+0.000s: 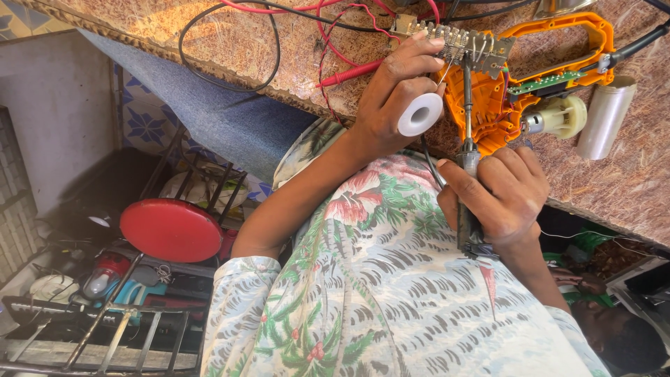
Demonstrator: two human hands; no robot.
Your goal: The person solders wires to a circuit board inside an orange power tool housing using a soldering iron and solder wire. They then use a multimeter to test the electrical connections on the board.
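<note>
Head view: one steep downward look over a flower-print shirt (377, 293) to a speckled worktop (174, 28), which runs off the frame at the top and right.
Left fingers: curled. The thumb and forefinger (426, 49) press on the near end of a small board with metal pins (464, 42), and the lower fingers clasp a white solder spool (421, 114).
Left hand (391, 94): reaches up from the bare forearm and hides the board's left end.
Solder wire: a thin strand seems to rise from the spool towards the pins, but it is too fine to follow.
Right fingers: wrapped tight round the dark handle of a soldering iron (467, 122). The fist covers most of the handle.
Right hand (499, 199): sits at the worktop's near edge, just beside and below the left hand.
Iron tip: points up at the pinned board. Whether it touches a pin cannot be told.
Opened tool: an orange plastic housing (558, 38) lies open behind the board, with a green circuit strip (544, 82) and a small motor with a cream gear (558, 117) inside. Its upper part is cut off.
Beside it: a silver cylinder (606, 115) lies to the right, apart from the housing.
Leads: a red probe (349, 73) and a black cable (230, 84) trail left, their far ends out of frame.
Below the worktop: a round red stool top (171, 229) stands among clutter too tangled to sort out.
</note>
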